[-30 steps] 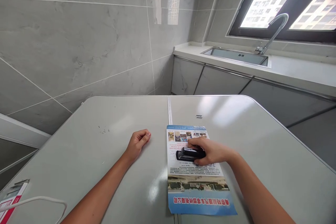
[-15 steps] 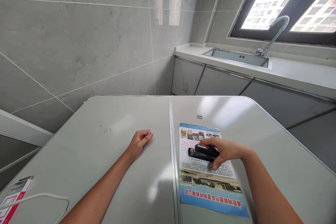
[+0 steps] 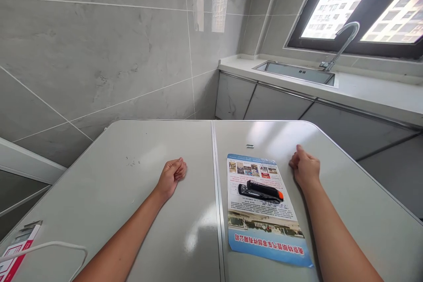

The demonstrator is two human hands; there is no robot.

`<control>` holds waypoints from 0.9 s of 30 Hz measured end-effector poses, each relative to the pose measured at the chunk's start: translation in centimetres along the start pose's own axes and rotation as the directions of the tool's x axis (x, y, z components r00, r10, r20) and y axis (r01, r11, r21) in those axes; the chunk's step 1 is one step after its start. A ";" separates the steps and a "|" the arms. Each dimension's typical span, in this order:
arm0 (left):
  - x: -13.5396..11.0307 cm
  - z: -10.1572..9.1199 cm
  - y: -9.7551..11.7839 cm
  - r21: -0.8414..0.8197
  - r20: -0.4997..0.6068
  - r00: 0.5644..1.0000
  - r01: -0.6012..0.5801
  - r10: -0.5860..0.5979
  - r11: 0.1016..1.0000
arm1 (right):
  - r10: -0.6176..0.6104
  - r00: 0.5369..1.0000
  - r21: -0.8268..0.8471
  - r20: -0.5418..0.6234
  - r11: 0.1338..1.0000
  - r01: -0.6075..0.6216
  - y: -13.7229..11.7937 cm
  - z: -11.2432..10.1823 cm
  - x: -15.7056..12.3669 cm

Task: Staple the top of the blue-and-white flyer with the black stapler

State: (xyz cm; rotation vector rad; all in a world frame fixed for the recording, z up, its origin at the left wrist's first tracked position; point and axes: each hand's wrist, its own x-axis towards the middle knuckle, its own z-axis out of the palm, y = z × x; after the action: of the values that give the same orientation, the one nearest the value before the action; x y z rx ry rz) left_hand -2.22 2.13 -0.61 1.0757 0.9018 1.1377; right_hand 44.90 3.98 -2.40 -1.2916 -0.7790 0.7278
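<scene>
A black stapler (image 3: pixel 261 191) with an orange end lies across a printed flyer (image 3: pixel 264 222) on the grey table (image 3: pixel 132 194). My right hand (image 3: pixel 306 168) rests on the table just right of the flyer's top corner, fingers curled into a loose fist, holding nothing. My left hand (image 3: pixel 172 176) lies on the table left of the centre seam, also curled shut and empty. Neither hand touches the stapler.
A red and white card (image 3: pixel 13 253) and a white cable (image 3: pixel 49 249) lie at the table's near left corner. Behind the table are a tiled wall, a counter with a sink (image 3: pixel 295 72) and a tap (image 3: pixel 342 44) under a window.
My right hand has let go of the stapler and moved up and right onto the bare table. The stapler stays on the flyer, which earlier slid rightwards. The left hand has barely moved.
</scene>
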 end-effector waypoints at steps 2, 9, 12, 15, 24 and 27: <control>0.1 0.0 0.1 -0.055 -0.013 1.000 -0.001 0.000 0.998 | 0.002 0.993 0.091 -0.118 0.996 0.009 0.1 0.2 0.1; 0.1 0.1 0.5 -0.157 -0.056 0.998 -0.006 -0.003 0.988 | 0.042 0.877 -0.264 0.479 0.960 0.099 -3.6 1.2 -1.9; 0.1 0.2 0.5 -0.135 -0.029 0.999 0.011 -0.015 0.991 | 0.250 0.395 -0.373 0.884 0.887 0.273 -6.0 1.7 -3.7; 0.0 0.1 0.3 -0.114 -0.015 1.000 0.023 -0.025 0.993 | 0.335 0.173 -0.377 0.926 0.796 0.474 -6.9 2.9 -5.4; -1.0 1.4 0.2 0.517 0.191 0.974 -0.208 0.125 0.830 | 0.324 -0.032 -0.247 0.945 0.779 0.577 -6.6 6.1 -7.3; -1.4 2.6 0.3 0.737 0.416 0.899 -0.423 0.139 0.526 | 0.297 -0.070 -0.205 0.952 0.792 0.574 -6.7 6.5 -7.9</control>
State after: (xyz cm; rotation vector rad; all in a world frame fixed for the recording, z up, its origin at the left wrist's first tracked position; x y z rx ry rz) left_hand -0.15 0.27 0.34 2.1963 1.0400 0.7292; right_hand 35.33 0.09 4.20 -0.8660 -2.6539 1.3355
